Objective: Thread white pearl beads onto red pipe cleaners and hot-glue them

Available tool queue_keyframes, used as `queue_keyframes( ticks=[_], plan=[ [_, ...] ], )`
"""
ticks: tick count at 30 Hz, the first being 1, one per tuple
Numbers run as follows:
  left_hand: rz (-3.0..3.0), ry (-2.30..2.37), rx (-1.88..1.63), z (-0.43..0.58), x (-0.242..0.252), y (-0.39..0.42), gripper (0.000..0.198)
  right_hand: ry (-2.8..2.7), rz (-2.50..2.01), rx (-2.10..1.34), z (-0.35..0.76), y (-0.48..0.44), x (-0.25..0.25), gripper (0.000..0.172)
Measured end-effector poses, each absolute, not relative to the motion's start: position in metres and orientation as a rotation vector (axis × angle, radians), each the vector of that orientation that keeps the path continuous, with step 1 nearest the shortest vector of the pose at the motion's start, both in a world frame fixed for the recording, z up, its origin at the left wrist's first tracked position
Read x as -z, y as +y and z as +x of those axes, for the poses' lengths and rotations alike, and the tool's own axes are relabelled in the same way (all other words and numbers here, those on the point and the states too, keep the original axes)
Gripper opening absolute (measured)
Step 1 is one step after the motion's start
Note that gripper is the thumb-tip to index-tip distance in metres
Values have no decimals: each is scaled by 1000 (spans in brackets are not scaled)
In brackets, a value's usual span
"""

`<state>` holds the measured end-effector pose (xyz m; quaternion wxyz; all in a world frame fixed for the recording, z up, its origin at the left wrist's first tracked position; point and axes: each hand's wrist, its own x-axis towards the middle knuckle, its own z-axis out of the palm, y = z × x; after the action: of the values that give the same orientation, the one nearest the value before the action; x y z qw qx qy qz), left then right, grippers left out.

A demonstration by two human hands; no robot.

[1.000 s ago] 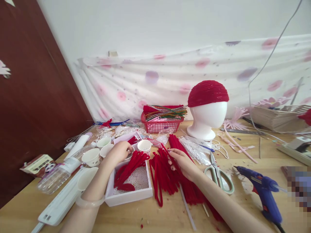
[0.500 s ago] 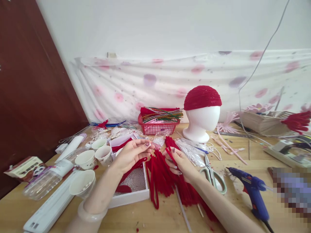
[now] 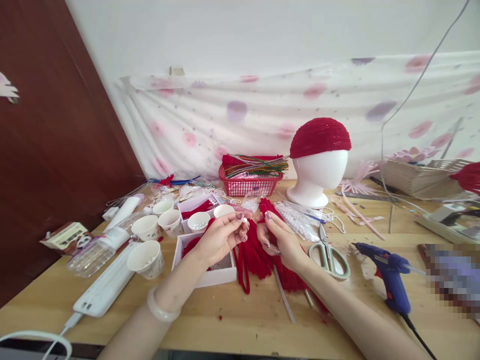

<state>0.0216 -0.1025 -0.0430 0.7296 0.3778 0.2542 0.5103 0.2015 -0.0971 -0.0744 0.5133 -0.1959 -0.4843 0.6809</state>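
red, fuzzy pipe cleaners [image 3: 256, 256] lie heaped on the wooden table [image 3: 262, 322], right under and between my hands. my left hand [image 3: 220, 240] pinches a tiny, smooth round white bead [image 3: 245, 220] between thumb and forefinger, above the white tray [image 3: 210, 278]. my right hand [image 3: 281, 242], fingers curled, grips one of the pipe cleaners, just beside the bead.

Pipe cleaners [image 3: 258, 255] are being kept on the table [image 3: 243, 320] between box [image 3: 210, 278], left, and scissors [image 3: 330, 256], right; basket [image 3: 249, 186] is being kept behind them.
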Motion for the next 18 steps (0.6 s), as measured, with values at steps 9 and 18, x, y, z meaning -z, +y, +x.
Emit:
queue_keyframes(
  ticks=[9,18],
  plan=[
    [863,541,-1114,15,62,-90,14,-1369,-553,-1445,192,-117,66,22],
    [849,583,-1037,16,71,-88,22,-1424,-732,-1369,193,-111,72,26]
  ],
)
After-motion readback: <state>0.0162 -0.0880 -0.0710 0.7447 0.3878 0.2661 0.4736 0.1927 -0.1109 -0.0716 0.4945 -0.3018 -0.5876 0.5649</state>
